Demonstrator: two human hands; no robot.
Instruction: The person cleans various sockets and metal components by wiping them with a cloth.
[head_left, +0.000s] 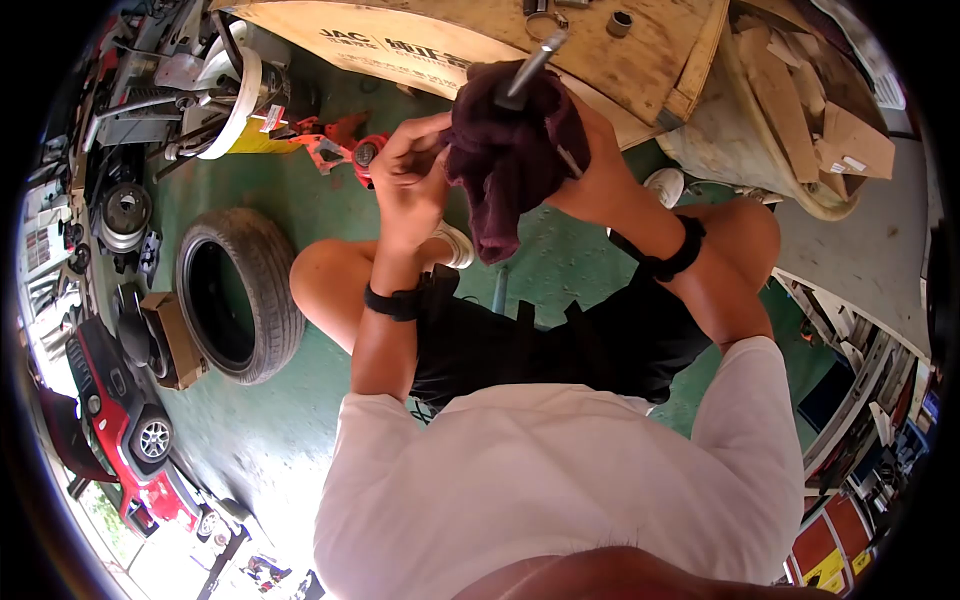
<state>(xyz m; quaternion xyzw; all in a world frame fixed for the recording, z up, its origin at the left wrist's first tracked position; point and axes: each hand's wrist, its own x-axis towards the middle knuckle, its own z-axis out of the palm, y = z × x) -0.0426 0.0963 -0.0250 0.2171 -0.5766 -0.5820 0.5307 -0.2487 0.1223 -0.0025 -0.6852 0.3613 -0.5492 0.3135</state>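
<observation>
The left hand point(412, 185), raised with its fingers curled narrow, meets the near edge of a dark maroon, crumpled cloth point(510, 150), though whether it grips is unclear; the right hand point(590, 165), wrist bent inward, holds the bundle's other side. A silvery metal rod point(535, 68) pokes from the cloth toward a tan wooden crate point(610, 60), with a worn black rubber tire point(275, 290) off left on the green floor point(400, 90).
</observation>
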